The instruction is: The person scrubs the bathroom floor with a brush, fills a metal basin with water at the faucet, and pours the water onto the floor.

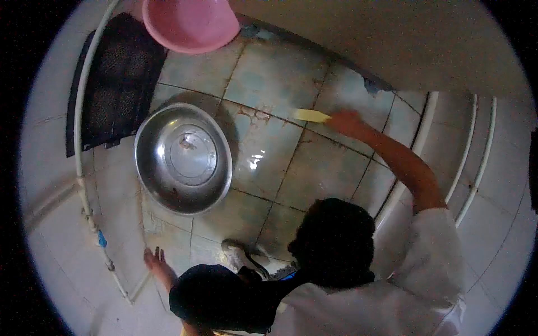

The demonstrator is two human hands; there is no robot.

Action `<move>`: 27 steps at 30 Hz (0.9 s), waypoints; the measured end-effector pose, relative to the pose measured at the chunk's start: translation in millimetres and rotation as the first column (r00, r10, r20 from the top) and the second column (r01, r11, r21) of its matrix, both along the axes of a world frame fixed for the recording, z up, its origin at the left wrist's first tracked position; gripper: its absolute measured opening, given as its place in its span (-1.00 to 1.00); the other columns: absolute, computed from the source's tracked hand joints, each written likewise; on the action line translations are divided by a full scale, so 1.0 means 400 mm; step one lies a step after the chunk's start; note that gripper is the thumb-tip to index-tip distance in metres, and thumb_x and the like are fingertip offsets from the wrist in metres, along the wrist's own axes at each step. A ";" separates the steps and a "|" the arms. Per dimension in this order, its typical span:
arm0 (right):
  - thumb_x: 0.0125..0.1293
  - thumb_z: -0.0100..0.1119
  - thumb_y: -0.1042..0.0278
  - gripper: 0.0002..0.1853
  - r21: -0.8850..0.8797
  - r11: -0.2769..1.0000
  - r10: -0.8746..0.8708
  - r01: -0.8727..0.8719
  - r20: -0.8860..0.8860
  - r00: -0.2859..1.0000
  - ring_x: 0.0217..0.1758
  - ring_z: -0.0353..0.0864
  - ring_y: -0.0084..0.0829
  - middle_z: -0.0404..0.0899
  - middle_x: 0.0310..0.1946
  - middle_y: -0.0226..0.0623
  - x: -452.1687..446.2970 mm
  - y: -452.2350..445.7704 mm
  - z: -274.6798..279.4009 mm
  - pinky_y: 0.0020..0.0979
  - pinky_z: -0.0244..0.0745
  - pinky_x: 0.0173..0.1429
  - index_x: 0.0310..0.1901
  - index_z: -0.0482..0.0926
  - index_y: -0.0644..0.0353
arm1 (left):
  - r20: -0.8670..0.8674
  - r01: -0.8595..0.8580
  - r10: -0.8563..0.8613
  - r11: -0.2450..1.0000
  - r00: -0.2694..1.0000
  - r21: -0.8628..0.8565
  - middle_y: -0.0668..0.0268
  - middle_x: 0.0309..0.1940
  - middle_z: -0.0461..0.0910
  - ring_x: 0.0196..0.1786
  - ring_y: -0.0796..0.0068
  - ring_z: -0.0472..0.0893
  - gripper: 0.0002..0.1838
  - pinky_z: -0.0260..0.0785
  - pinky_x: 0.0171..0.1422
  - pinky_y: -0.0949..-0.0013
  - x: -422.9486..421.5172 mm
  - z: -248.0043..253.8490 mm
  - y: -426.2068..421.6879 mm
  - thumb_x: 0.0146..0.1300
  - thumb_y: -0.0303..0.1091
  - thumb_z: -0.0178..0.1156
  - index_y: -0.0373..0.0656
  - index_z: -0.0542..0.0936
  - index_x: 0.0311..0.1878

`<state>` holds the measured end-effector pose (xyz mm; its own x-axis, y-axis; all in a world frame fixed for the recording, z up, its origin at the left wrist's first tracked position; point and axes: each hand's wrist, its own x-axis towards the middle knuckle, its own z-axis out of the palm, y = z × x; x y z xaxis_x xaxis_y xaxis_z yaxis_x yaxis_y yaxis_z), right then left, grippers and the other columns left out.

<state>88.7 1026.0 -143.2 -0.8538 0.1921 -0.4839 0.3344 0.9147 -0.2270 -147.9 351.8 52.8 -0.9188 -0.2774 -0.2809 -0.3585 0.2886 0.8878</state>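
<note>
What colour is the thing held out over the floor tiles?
The held thing is pale yellow; the head view, the only one, shows it.

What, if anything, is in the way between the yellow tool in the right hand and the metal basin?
Nothing visible. Only floor tiles lie between the yellow tool in the right hand and the metal basin. The pink tub sits off to one side of that path.
</note>
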 end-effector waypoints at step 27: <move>0.30 -0.28 0.09 -0.65 -0.043 0.981 -0.180 0.189 0.162 0.970 -0.33 0.55 -0.14 0.52 -0.40 -0.14 -0.207 0.096 -0.027 -0.14 0.43 -0.31 -0.14 0.47 0.08 | -0.229 -0.006 0.007 1.000 0.973 0.005 0.16 0.26 0.15 0.31 0.19 0.10 -0.51 -0.20 0.38 0.17 -0.013 0.525 0.476 0.29 -0.18 -0.24 -0.24 0.18 0.23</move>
